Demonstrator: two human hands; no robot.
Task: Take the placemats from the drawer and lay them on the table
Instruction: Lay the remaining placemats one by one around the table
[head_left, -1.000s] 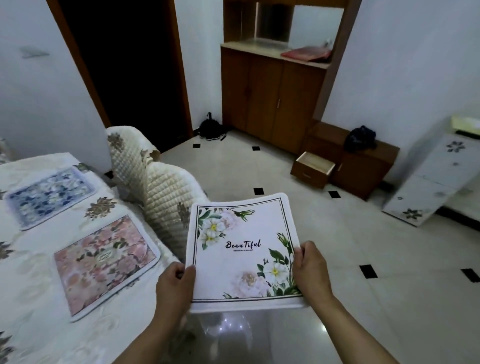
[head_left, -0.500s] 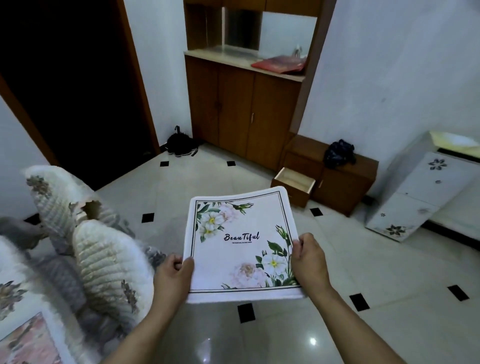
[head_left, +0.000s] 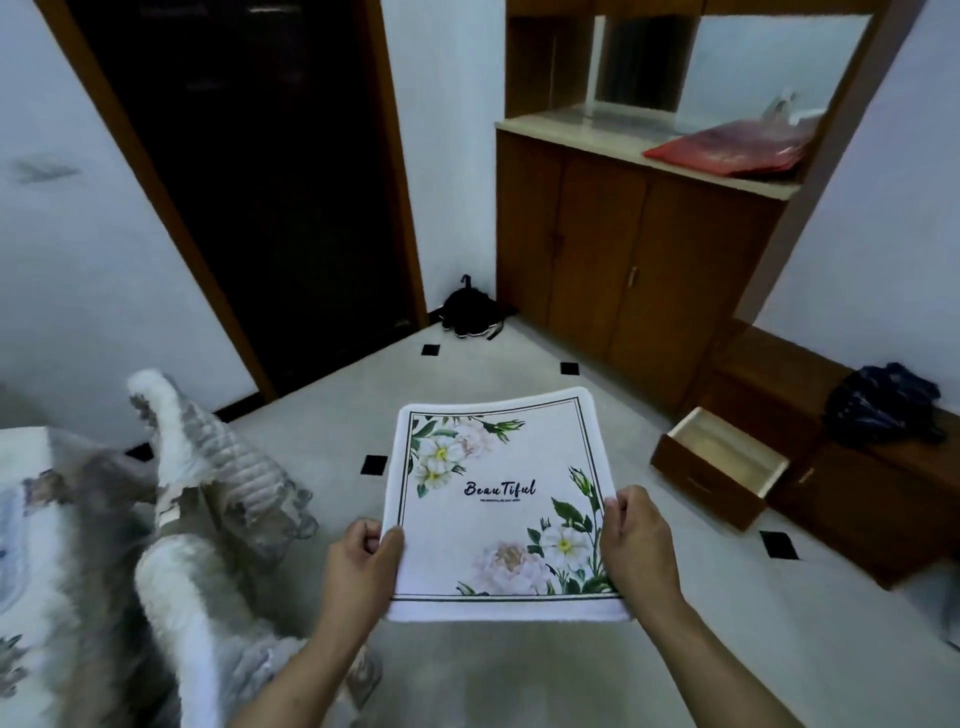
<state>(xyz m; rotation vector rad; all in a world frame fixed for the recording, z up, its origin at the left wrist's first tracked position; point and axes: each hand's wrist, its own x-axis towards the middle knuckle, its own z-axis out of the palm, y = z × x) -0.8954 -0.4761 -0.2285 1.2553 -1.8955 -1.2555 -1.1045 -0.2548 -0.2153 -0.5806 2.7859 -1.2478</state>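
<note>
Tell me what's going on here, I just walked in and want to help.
A person is holding a square white placemat with flower prints and the word Beautiful flat in front of them, left hand on its left edge, right hand on its right edge. The small brown wooden drawer stands pulled open on the right. The cloth-covered table and quilted chairs are on the left; this mat isn't laid yet.

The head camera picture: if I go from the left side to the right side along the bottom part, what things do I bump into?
Table edge → quilted chair backs → left hand → flowered placemat → right hand → open drawer → dark bundle on the low cabinet.
</note>
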